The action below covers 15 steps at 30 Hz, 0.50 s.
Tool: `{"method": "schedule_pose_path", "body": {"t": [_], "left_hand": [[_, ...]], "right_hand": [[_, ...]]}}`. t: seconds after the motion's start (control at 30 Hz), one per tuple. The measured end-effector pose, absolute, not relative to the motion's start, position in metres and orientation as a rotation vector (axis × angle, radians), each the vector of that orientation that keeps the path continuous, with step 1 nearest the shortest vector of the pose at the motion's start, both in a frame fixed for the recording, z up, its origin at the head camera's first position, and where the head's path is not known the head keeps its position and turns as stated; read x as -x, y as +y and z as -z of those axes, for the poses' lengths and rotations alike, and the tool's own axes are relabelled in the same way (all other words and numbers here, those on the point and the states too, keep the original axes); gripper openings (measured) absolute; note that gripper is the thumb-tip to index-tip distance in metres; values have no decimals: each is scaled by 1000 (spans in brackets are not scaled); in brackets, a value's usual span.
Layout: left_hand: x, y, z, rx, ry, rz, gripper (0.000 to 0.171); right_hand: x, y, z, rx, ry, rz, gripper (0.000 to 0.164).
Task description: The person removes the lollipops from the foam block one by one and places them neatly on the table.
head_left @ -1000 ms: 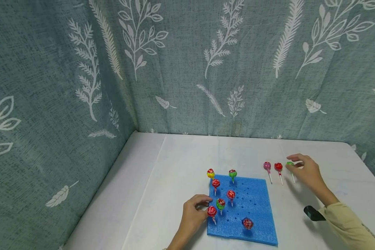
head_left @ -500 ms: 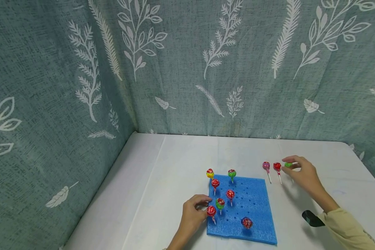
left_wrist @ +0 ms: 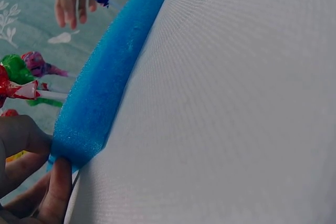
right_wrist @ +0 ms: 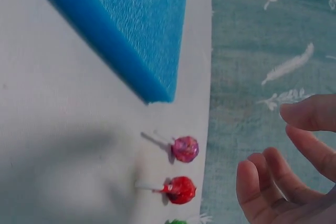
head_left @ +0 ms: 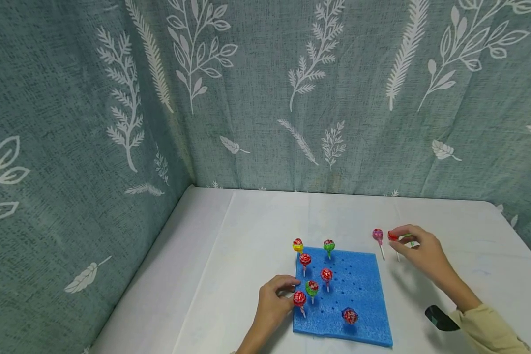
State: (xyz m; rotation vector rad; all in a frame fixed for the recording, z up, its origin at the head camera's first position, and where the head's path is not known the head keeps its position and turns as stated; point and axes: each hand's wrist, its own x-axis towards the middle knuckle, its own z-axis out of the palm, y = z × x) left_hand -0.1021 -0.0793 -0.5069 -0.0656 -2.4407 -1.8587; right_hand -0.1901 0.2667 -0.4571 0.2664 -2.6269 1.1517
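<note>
White table (head_left: 256,231): left hand (head_left: 272,307) pinches foam block (head_left: 358,290) corner; right hand (head_left: 425,248) (fingers loosely curled, holding nothing) over red lollipop (head_left: 393,237).

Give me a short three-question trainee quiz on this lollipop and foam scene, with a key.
1. How many lollipops stand in the blue foam pad?
2. True or false: the pink lollipop lies on the table, outside the foam pad.
3. Which of the hands touches the foam pad? A) left hand B) right hand C) both

Key
1. Seven.
2. True; it lies to the right of the pad.
3. A; its fingers hold the pad's left edge.
</note>
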Motion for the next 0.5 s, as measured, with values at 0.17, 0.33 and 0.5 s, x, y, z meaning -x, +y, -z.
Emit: {"method": "schedule_pose_path", "body": {"t": [0.17,0.33,0.5], "left_hand": [[103,-78,508,54,-2443,1870,35],[103,-78,507,62,-2432,1875,36],[103,-79,508,86,-2404,1874,37]], "right_hand": [[170,248,428,-334,-2629,-1163,24],[162,241,424,-375,-2654,-1181,24],[157,236,423,-434,-2665,-1218,22]]}}
